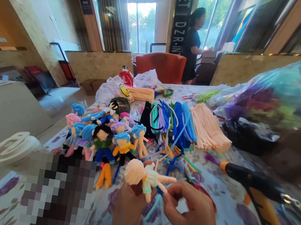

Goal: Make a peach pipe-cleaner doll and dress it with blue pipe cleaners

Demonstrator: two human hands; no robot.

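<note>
A small doll (151,178) of fuzzy stems, with a round peach head and a pale green top, lies sideways between my hands. My left hand (131,206) is closed round it from below, just under the head and body. The fingertips of my right hand (191,212) pinch the end of one peach leg, where a bit of blue stem (159,190) shows. Behind my hands, scissors with red handles (205,195) are partly hidden by my right hand. A pile of finished-looking dolls (102,135) with blue, pink and black hair sits to the left.
Bundles of blue stems (180,121) and peach stems (208,128) lie across the middle. At the right are a black and orange glue gun (259,190), a black bag (248,133) and a big clear bag (287,97). A person (193,46) stands beyond an orange chair (160,67).
</note>
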